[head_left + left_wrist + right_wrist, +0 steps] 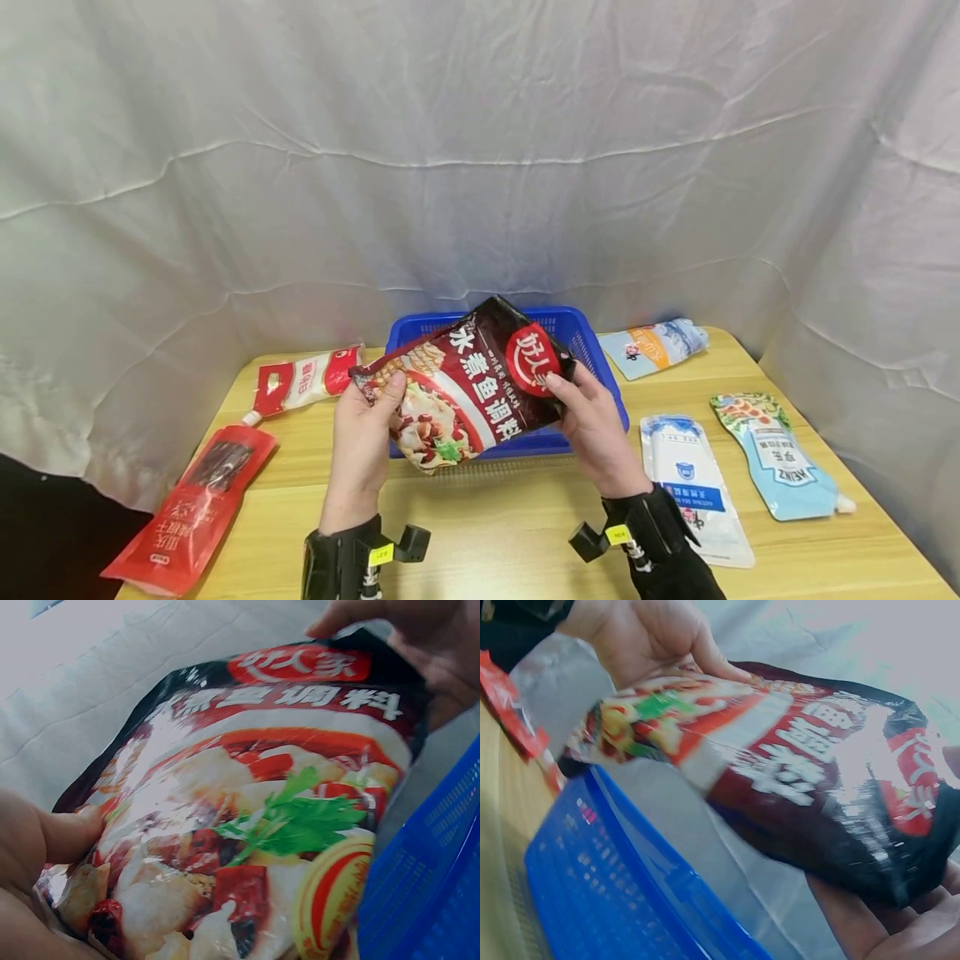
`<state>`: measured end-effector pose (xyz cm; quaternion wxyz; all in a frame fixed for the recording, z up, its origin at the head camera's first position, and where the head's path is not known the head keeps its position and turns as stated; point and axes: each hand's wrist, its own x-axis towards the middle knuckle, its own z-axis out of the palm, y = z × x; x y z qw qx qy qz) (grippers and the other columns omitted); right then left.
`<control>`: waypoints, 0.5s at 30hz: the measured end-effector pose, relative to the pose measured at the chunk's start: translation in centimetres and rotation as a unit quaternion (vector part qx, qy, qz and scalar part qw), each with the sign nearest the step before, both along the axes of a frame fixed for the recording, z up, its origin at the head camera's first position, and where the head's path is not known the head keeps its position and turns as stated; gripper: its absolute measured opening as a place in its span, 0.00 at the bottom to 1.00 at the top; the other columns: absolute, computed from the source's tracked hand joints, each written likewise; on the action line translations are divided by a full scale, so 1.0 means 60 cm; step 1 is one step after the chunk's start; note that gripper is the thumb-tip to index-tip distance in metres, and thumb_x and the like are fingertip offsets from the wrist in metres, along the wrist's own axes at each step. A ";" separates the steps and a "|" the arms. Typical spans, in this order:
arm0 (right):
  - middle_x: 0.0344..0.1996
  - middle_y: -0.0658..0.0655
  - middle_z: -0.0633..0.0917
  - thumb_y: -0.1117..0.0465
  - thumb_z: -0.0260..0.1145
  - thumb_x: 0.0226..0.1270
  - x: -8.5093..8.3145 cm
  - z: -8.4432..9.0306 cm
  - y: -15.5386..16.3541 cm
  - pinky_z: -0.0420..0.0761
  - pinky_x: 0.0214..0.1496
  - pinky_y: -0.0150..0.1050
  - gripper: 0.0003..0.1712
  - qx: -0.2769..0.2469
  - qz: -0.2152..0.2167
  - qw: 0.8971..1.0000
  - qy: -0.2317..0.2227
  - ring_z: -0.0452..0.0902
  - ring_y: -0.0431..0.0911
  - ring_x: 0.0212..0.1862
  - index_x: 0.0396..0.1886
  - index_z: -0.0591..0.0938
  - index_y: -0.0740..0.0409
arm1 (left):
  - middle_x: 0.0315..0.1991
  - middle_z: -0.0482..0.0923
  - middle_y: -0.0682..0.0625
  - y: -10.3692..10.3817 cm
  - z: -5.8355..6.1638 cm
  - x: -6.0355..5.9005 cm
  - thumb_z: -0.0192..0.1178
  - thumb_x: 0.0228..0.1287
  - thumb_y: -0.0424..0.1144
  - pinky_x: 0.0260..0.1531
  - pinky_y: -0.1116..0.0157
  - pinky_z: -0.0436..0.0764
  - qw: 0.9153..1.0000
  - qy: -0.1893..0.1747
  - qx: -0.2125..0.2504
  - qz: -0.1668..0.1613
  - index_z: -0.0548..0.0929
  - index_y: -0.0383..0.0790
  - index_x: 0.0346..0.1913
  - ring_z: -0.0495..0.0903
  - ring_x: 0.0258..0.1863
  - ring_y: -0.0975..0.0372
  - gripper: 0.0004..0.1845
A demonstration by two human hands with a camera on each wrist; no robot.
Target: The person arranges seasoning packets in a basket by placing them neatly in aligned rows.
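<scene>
Both hands hold a dark red and black seasoning packet [468, 387] with a food picture, tilted above a blue plastic basket [592, 350]. My left hand [365, 437] pinches its lower left end, thumb on the printed face. At the opposite, black end my right hand [596, 425] grips the edge, its thumb on the front near the red logo. In the left wrist view the packet [247, 802] fills most of the picture. The right wrist view shows the basket [622, 877] beneath the packet; the fingers behind the packet are partly hidden.
On the wooden table [480, 533], a red and white spouted pouch [307, 381] and a red bag [197, 508] lie left. To the right lie a light blue-orange packet [656, 347], a white salt bag [693, 492] and a light blue spouted pouch [780, 458]. Grey curtain [480, 158] hangs behind.
</scene>
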<state>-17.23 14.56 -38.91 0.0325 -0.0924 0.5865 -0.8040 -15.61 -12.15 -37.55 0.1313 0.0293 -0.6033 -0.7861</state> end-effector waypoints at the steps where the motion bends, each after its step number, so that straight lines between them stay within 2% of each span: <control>1: 0.58 0.52 0.83 0.58 0.58 0.81 0.000 -0.002 -0.002 0.86 0.52 0.39 0.28 -0.009 0.005 1.000 -0.002 0.83 0.45 0.53 0.75 0.67 0.57 | 0.42 0.87 0.53 0.002 -0.001 -0.001 0.56 0.80 0.37 0.42 0.68 0.86 1.000 0.003 0.011 0.002 0.77 0.31 0.61 0.87 0.41 0.64 0.15; 7: 0.57 0.53 0.84 0.60 0.61 0.78 0.005 -0.014 -0.019 0.86 0.54 0.43 0.28 -0.072 0.040 0.997 0.003 0.85 0.46 0.53 0.74 0.67 0.56 | 0.44 0.86 0.53 0.014 0.001 -0.004 0.56 0.79 0.35 0.45 0.68 0.84 0.998 0.010 0.061 0.017 0.78 0.31 0.61 0.85 0.45 0.64 0.15; 15: 0.56 0.56 0.84 0.72 0.66 0.70 0.009 -0.020 -0.039 0.88 0.51 0.44 0.32 -0.074 0.008 0.997 -0.032 0.86 0.49 0.53 0.72 0.68 0.60 | 0.48 0.84 0.52 0.020 0.000 -0.006 0.55 0.80 0.36 0.49 0.68 0.82 0.997 -0.005 0.079 0.025 0.75 0.30 0.65 0.82 0.49 0.63 0.18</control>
